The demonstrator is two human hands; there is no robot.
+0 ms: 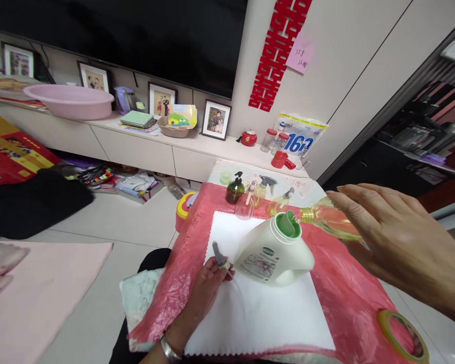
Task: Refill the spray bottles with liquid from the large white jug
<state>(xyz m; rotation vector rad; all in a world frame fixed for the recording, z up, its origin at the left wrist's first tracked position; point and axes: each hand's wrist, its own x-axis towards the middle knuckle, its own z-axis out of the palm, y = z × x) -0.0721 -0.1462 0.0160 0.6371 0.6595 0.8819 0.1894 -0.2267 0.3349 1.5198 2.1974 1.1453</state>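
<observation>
My left hand [208, 283] pinches a grey pump head [219, 254], and its thin clear tube hangs over the white sheet [227, 323]. With my right hand [387, 222] I grip a clear yellowish bottle [324, 216], tipped almost level. Its threaded neck points left at the green-lipped mouth of a white detergent jug [276, 255]. The jug stands uncapped on the sheet between my hands. Whether liquid is flowing from the bottle, I cannot tell. Behind the jug are a dark green pump bottle [235, 191], a clear bottle [244, 206] and yellowish spray bottles [276, 206].
Red plastic film [349, 288] covers the table, with a roll of tape [402, 336] at its front right corner. Red-lidded jars [268, 139] and a white bag [301, 134] stand at the back. A pink basin [70, 101] and picture frames [216, 119] line the cabinet.
</observation>
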